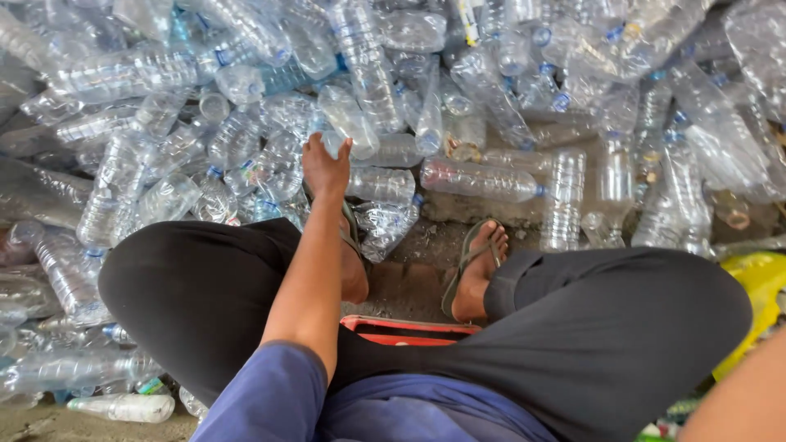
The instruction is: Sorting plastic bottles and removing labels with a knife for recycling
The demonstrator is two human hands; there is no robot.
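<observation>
Clearly the sorting is at an early stage — the heap (pixel 491 90) of clear plastic bottles fills nearly the whole upper view and spreads down the left side past the knee, and no stack of finished or separated bottles shows anywhere.

The left hand (pixel 326 169) reaches forward over the left leg to the near edge of the heap. Its fingers are curled loosely toward a small clear bottle (pixel 348 123) lying just ahead of it; the fingertips touch or nearly touch the bottle, but I cannot tell whether they have closed on it. Nothing is lifted yet.

The right hand is out of sight — only a strip of bare forearm (pixel 741 401) crosses the lower right corner, so its grip cannot be judged.

The person sits low with knees apart in dark trousers, feet in green sandals (pixel 473 254) on bare, dirty ground. A red edge of a seat or crate (pixel 409 330) shows between the legs. A yellow bag or sheet (pixel 757 286) lies at the right, beside the right knee. One whitish bottle (pixel 123 407) lies apart at the lower left.

By the look of it, almost all the bottles remain to be handled; this one is only being reached for.
</observation>
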